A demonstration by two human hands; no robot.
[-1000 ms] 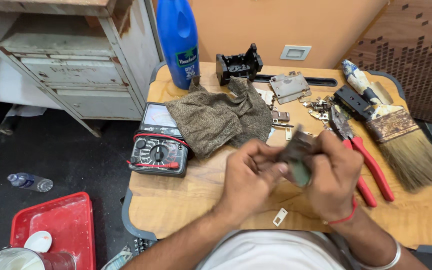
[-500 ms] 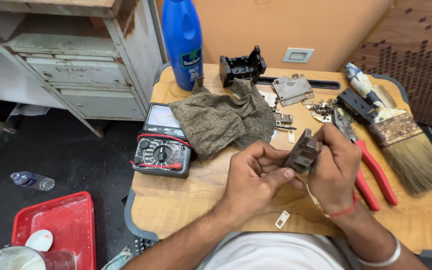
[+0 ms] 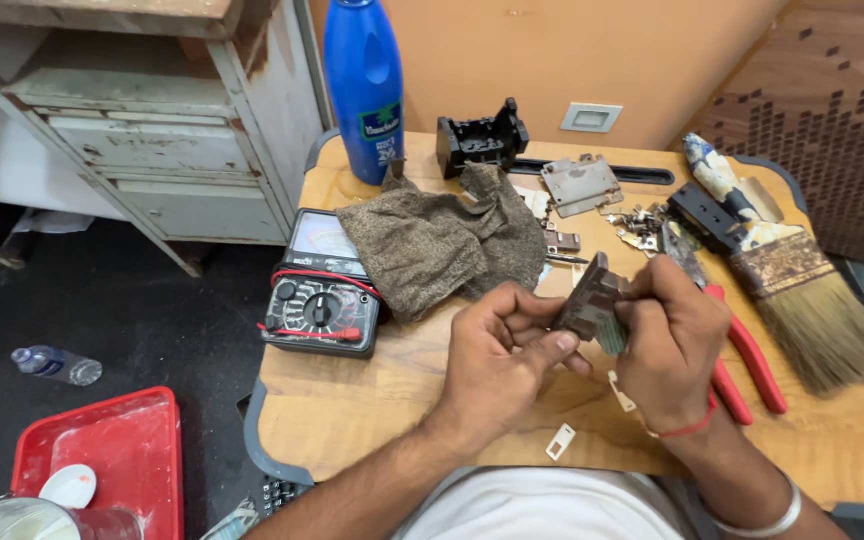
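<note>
Your hands meet above the table (image 3: 352, 420): the left hand (image 3: 497, 350) closes around a small dark electrical part (image 3: 592, 305) from below, and the right hand (image 3: 667, 340) pinches its other side, probably so that it stays steady and turned to your eyes. Red-handled pliers (image 3: 742, 350) lie just beside the right hand, within easy reach; a multimeter (image 3: 322, 300) rests left of a grey cloth (image 3: 442, 245).

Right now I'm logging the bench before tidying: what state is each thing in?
Left hand: gripping the part.
Right hand: gripping the part.
Part: held above the table.
Bottle: upright, capped.
Meter: lying flat, leads wrapped round it.
Cloth: crumpled.
Pliers: lying flat.
Brush: lying flat.
Table: cluttered.
</note>
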